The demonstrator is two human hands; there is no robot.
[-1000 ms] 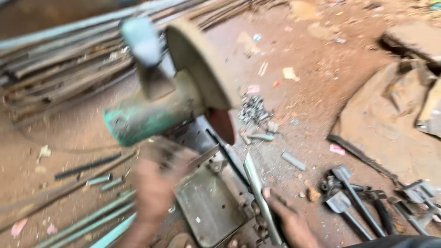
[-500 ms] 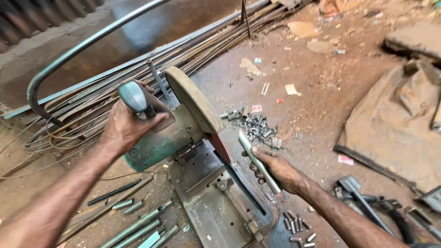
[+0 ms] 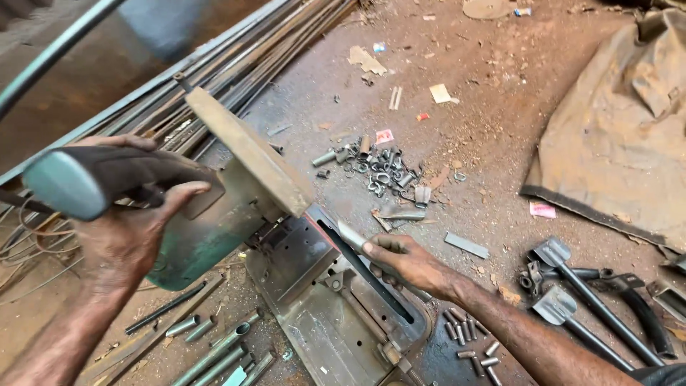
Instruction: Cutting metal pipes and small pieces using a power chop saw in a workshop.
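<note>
A green chop saw (image 3: 214, 221) with a rust-brown blade guard (image 3: 250, 154) stands on a dirt floor. My left hand (image 3: 132, 229) grips its grey-green handle (image 3: 93, 179) at the left, holding the saw head raised. My right hand (image 3: 404, 261) holds a short metal pipe (image 3: 350, 236) against the fence on the saw's steel base (image 3: 336, 314), just right of the blade slot. A heap of cut metal rings and pipe bits (image 3: 375, 171) lies beyond the saw.
Long steel rods and pipes (image 3: 236, 64) run along the upper left. A brown tarp (image 3: 622, 121) covers the right. Dark metal hinge-like parts (image 3: 579, 286) lie at lower right, short pipe pieces (image 3: 468, 339) by the base, and green tubes (image 3: 214, 350) at lower left.
The view has moved closer. My left hand stays on the handle with the saw head raised. My right hand has brought the pipe down from beside the blade onto the base.
</note>
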